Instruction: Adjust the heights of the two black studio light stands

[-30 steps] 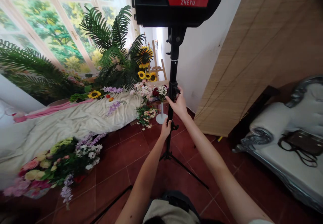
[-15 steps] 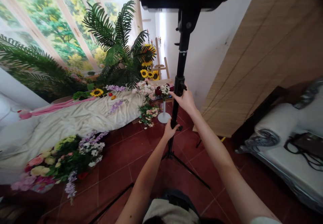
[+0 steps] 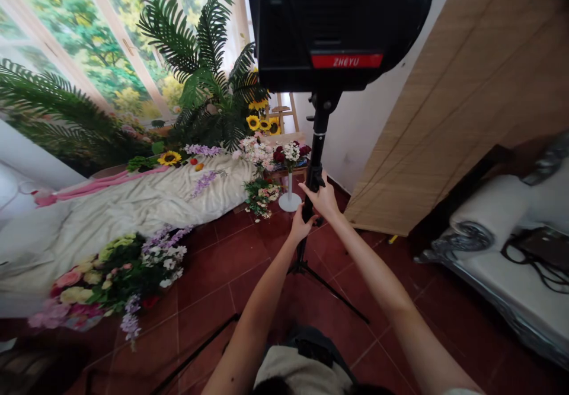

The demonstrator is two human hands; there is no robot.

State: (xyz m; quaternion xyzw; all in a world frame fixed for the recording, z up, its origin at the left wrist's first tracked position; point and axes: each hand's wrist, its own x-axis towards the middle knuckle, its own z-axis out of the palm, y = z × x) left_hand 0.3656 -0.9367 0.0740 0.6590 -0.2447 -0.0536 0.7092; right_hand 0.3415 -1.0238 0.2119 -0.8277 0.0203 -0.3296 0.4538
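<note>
In front of me stands a black light stand [image 3: 317, 146] on spread legs, topped by a black studio light [image 3: 329, 21] with a red label. My left hand [image 3: 302, 226] is wrapped round the lower part of the pole, its thumb near a side knob. Just above it my right hand [image 3: 323, 198] grips the pole at the black clamp collar [image 3: 315, 178]. The far fingers of both hands are partly hidden behind the pole.
A draped bed [image 3: 178, 199] with flowers lies on the left, a large bouquet [image 3: 111, 276] before it. Behind the pole are a white vase stand [image 3: 290, 201] and palm leaves [image 3: 208, 69]. Right are a bamboo blind [image 3: 427, 104] and a white sofa [image 3: 511, 264]. A stand leg [image 3: 195, 353] crosses the floor.
The light and the upper pole have come down, so more of the light shows. My right hand has moved down with the collar, close to my left hand, which stays around the pole.
</note>
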